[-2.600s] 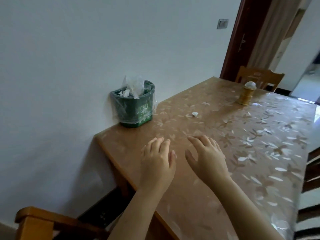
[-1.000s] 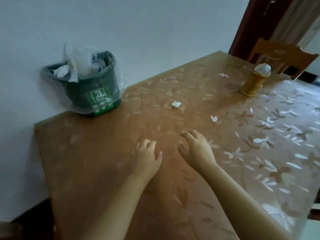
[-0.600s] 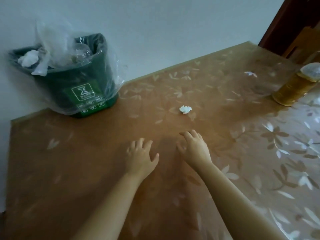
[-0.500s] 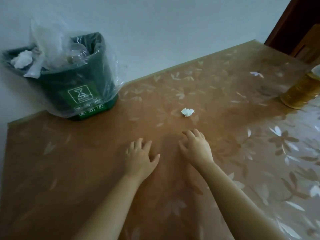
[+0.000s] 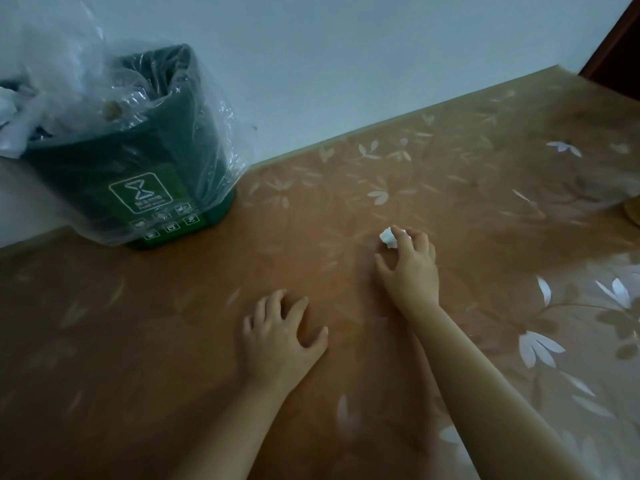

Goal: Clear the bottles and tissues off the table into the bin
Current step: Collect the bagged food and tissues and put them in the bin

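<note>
The right hand point(image 5: 410, 268) is now reaching up to the wad of tissue point(image 5: 388, 236) at the centre of the frame; half a second ago it was lying short of it, fingers curled on the table point(image 5: 173, 341). The fingertips are touching the tissue, with the thumb spread wide below, so the hand is still open and not yet pinching. The left hand point(image 5: 280, 337) is staying flat on the table, lower centre, holding nothing. The bin point(image 5: 145, 174) is standing at upper left against the wall, its clear liner already stuffed with rubbish. This looks like the last scrap in view, so closing on it and carrying it left to the bin comes next.
</note>
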`<state>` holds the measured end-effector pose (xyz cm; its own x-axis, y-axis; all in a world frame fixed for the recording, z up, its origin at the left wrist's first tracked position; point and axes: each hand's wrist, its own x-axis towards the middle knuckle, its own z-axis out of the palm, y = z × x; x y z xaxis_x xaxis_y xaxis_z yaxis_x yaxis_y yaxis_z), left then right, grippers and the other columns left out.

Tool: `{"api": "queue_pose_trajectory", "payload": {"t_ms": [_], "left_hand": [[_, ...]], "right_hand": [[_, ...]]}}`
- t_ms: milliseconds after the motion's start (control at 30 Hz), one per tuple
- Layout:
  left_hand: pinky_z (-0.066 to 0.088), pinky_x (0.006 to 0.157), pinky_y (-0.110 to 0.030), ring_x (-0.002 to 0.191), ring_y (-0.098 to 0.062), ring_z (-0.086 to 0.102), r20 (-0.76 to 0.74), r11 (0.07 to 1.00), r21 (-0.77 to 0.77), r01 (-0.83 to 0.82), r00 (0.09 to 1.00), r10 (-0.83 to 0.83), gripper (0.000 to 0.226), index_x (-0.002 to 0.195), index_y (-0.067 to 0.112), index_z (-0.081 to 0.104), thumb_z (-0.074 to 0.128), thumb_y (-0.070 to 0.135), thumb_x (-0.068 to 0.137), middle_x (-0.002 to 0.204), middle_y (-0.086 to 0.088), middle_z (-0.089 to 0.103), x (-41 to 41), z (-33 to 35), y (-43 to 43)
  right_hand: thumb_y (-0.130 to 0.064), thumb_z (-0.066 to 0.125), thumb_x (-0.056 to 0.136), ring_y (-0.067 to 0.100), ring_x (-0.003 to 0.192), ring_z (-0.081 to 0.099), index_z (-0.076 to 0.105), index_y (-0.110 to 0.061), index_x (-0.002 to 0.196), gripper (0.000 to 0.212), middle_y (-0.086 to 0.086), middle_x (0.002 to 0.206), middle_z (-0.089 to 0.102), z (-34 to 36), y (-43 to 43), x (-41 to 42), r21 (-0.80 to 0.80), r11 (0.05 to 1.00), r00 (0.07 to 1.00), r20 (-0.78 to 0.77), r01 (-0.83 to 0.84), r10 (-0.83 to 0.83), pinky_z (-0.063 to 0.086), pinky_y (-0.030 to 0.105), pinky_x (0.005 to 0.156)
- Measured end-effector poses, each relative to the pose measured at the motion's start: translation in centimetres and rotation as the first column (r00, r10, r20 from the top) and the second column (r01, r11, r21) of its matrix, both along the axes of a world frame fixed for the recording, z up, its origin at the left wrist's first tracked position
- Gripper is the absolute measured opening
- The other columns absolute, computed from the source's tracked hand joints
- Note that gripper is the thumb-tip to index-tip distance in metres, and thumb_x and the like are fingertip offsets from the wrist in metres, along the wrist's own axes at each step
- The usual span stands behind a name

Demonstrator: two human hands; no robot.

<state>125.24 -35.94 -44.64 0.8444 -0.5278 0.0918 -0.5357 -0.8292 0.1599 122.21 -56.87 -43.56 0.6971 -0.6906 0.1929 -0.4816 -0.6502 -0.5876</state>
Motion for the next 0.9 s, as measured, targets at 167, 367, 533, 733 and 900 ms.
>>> {"api": "queue_pose_trajectory", "payload": {"t_ms": [167,367,533,733,900], "left_hand": [[0.047,0.079,-0.042,0.106,-0.028,0.055,0.004,1.000,-0.016,-0.006,1.000,0.006,0.055,0.107,0.027,0.065,0.043,0.061,0.070,0.116,-0.007,0.060,0.0,0.0,0.2],[0.047,0.081,-0.042,0.108,-0.027,0.054,0.012,1.000,-0.027,-0.013,1.000,0.013,0.055,0.107,0.026,0.064,0.043,0.061,0.070,0.118,-0.006,0.059,-0.1,-0.1,0.2],[0.045,0.084,-0.042,0.110,-0.026,0.052,0.007,0.999,-0.035,-0.018,1.000,0.018,0.055,0.109,0.028,0.063,0.043,0.062,0.070,0.120,-0.005,0.058,-0.1,-0.1,0.2],[0.044,0.084,-0.042,0.110,-0.025,0.052,-0.041,0.994,-0.102,-0.028,0.999,0.024,0.052,0.106,0.027,0.065,0.044,0.058,0.069,0.117,-0.004,0.059,-0.1,0.3,0.2],[0.040,0.091,-0.040,0.113,-0.024,0.050,-0.131,0.968,-0.237,-0.081,0.990,0.051,0.047,0.112,0.024,0.063,0.051,0.049,0.074,0.119,-0.003,0.058,-0.1,1.4,1.3]], "right_hand": [[-0.020,0.061,0.081,0.031,0.103,0.046,0.052,-0.012,0.123,0.044,0.014,0.113,0.054,-0.8,-0.8,1.3,-0.038,0.999,1.000,0.011,0.008,-0.008,0.045,0.041,0.076],[-0.009,0.061,0.078,0.035,0.088,0.050,0.061,-0.004,0.104,0.027,0.017,0.092,0.058,-1.5,-1.0,1.5,-0.073,0.996,0.996,0.073,0.051,-0.045,0.042,0.039,0.067],[-0.007,0.059,0.082,0.031,0.087,0.046,0.060,-0.002,0.094,0.013,0.015,0.089,0.053,-1.3,-0.9,1.2,0.017,1.000,0.996,0.081,0.025,-0.027,0.034,0.031,0.066],[-0.014,0.058,0.083,0.025,0.088,0.047,0.060,-0.005,0.095,0.014,0.009,0.088,0.050,0.3,1.6,-0.2,0.116,0.993,0.997,0.075,-0.030,0.021,0.037,0.030,0.070],[-0.013,0.063,0.081,0.025,0.082,0.052,0.063,-0.008,0.092,0.012,0.007,0.084,0.053,3.8,5.3,-0.2,0.101,0.988,0.983,0.151,-0.119,0.103,0.039,0.029,0.066]]}}
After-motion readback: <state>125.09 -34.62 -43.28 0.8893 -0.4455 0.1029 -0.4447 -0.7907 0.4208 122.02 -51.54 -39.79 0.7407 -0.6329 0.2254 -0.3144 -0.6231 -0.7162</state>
